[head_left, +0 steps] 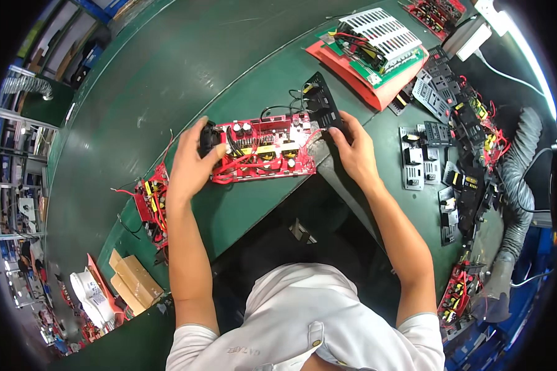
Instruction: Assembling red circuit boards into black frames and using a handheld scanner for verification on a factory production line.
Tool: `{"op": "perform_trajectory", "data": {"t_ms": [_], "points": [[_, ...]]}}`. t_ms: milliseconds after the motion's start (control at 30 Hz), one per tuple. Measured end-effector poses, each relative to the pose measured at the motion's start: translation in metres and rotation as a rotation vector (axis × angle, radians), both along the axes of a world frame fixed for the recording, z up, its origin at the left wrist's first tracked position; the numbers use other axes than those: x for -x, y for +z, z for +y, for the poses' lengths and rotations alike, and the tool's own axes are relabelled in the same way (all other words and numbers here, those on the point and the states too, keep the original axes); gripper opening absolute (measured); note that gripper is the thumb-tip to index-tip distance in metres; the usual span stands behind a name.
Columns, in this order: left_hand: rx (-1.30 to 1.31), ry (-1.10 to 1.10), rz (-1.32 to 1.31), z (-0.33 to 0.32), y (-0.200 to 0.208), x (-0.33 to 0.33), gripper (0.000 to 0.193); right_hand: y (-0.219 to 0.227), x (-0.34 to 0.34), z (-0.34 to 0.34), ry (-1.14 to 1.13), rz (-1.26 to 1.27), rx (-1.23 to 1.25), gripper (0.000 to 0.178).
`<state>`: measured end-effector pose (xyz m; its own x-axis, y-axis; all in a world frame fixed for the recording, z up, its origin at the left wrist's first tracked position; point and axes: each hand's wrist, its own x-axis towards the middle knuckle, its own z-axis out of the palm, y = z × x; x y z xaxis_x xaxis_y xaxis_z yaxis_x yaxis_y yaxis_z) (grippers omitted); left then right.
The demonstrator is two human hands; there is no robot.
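A red circuit board (263, 148) with capacitors, yellow-wrapped transformers and red and black wires lies in front of me on the green bench. My left hand (194, 159) is closed around its left end, fingers and thumb on a black fan-like part (210, 140). At the other end, my right hand (354, 147) pinches the lower part of a black end panel (320, 102) between thumb and fingers. The panel stands tilted beside the board's right edge, and thin black wires run from it to the board. Palm and fingers partly hide both held parts.
Another red wired board (153, 207) lies left of my left forearm. Several black panels (421, 157) are spread on the right, near a grey flexible duct (521, 167). A white vented metal cover (382, 34) sits on a green board at the back. A cardboard box (135, 281) stands lower left.
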<state>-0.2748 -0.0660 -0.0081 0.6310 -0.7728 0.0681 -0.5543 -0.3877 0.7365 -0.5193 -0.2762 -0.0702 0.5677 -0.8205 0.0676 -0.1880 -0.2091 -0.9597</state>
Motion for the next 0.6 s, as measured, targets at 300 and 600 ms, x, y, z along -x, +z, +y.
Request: {"op": "perform_trajectory", "data": {"t_ms": [300, 600], "points": [[-0.08, -0.139, -0.347, -0.056, 0.017, 0.053, 0.049, -0.008, 0.005, 0.007, -0.036, -0.184, -0.004, 0.031], [0.027, -0.029, -0.242, -0.064, 0.018, 0.038, 0.038, -0.004, 0.009, 0.007, -0.044, -0.223, -0.084, 0.031]]}}
